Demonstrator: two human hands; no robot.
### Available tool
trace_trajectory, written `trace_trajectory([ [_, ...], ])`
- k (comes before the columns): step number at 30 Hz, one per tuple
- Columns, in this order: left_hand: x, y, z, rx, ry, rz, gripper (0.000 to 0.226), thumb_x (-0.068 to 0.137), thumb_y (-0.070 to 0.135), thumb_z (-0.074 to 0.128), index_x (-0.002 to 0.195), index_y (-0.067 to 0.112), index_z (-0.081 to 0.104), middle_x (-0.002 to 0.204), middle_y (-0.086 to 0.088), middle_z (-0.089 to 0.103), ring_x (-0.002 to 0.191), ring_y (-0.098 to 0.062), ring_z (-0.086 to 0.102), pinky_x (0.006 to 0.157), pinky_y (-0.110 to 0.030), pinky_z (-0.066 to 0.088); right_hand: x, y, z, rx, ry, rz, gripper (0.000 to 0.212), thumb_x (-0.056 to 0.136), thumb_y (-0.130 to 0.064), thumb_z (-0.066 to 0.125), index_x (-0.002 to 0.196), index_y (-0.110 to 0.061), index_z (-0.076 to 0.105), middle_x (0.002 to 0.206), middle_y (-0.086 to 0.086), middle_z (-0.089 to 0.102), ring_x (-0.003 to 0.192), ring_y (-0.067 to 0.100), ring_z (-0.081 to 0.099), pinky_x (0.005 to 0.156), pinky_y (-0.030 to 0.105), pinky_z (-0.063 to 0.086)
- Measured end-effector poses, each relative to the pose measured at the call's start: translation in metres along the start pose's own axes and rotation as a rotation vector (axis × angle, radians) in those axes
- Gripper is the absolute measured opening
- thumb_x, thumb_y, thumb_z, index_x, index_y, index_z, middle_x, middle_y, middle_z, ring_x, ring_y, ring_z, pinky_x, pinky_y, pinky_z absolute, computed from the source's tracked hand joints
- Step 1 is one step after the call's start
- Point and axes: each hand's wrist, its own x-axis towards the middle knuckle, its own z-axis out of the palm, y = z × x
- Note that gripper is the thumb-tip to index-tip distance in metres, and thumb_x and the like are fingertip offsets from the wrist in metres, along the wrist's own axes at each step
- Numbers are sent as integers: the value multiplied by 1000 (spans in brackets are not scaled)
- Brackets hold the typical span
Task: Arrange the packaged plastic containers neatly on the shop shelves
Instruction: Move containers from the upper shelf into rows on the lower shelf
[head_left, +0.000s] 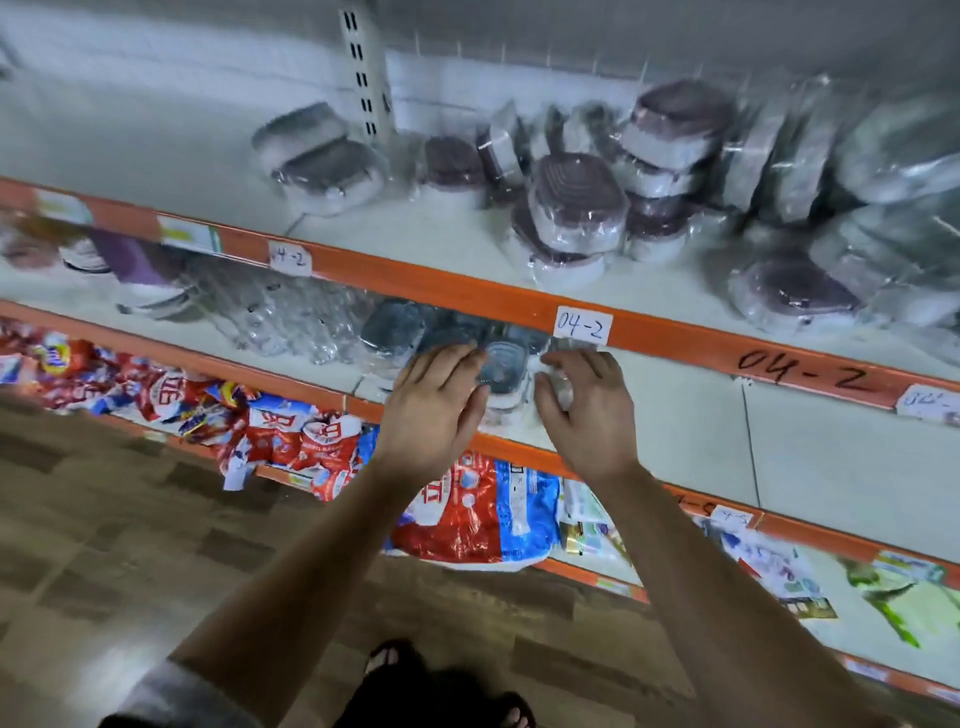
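Note:
A small clear container with a blue-grey lid, wrapped in plastic (503, 370), stands on the middle shelf (691, 441) just under the orange rail. My left hand (434, 402) lies against its left side with straight fingers. My right hand (584, 402) is at its right side, fingers bent over the crinkled wrap. More blue-lidded packs (395, 327) sit behind and to the left. On the upper shelf (405, 228) lie several wrapped containers with maroon lids (576, 208), some stacked, some tipped.
Orange shelf rails carry white tags reading 04-2 (581, 326). Clear wrapped items (280, 317) and purple ware (130, 260) sit left on the middle shelf. Red and blue sachet packs (291, 431) fill the lower shelf. Wood-pattern floor (130, 519) lies below; my sandalled feet show at the bottom.

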Motion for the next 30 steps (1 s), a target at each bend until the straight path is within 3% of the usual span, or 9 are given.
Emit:
trace_trajectory([
  [5, 26, -51, -41, 62, 78, -33, 44, 97, 30, 40, 124, 3, 62, 126, -13, 61, 115, -31, 57, 101, -41, 42, 58, -42, 11, 33, 77, -145, 14, 90, -14, 61, 100, -7, 68, 97, 8, 67, 95, 31, 59, 84, 34, 44],
  [10, 52, -124, -71, 89, 139, -67, 44, 97, 30, 40, 127, 5, 61, 128, -13, 60, 117, -32, 56, 102, -43, 42, 119, -84, 45, 46, 123, -193, 20, 90, -17, 58, 102, -6, 70, 100, 9, 67, 98, 32, 59, 85, 32, 42],
  [17, 99, -235, -93, 112, 158, -98, 47, 97, 32, 40, 130, 4, 58, 130, -15, 59, 118, -35, 55, 98, -45, 43, 183, -126, 116, 59, 119, -122, 15, 89, -12, 61, 101, -7, 69, 101, 9, 67, 99, 32, 59, 85, 34, 44],
  [22, 138, -295, -91, 48, 108, -158, 57, 100, 39, 34, 145, 4, 39, 148, -17, 43, 137, -34, 38, 113, -45, 31, 214, -145, 154, 40, 133, -84, 17, 88, -12, 59, 100, -6, 69, 102, 9, 67, 99, 31, 60, 86, 37, 50],
  [26, 169, -327, -83, -16, 93, -141, 53, 101, 29, 44, 146, 1, 37, 150, -20, 38, 140, -36, 33, 117, -44, 27, 230, -153, 174, -1, 139, -25, 16, 89, -10, 62, 102, -7, 69, 104, 9, 66, 103, 32, 59, 87, 39, 50],
  [30, 196, -343, -78, -80, 48, -120, 54, 103, 33, 38, 146, 0, 37, 150, -20, 38, 141, -36, 31, 118, -45, 22, 239, -156, 186, -41, 162, 6, 15, 88, -8, 64, 101, -6, 70, 103, 9, 67, 101, 34, 59, 89, 41, 49],
])
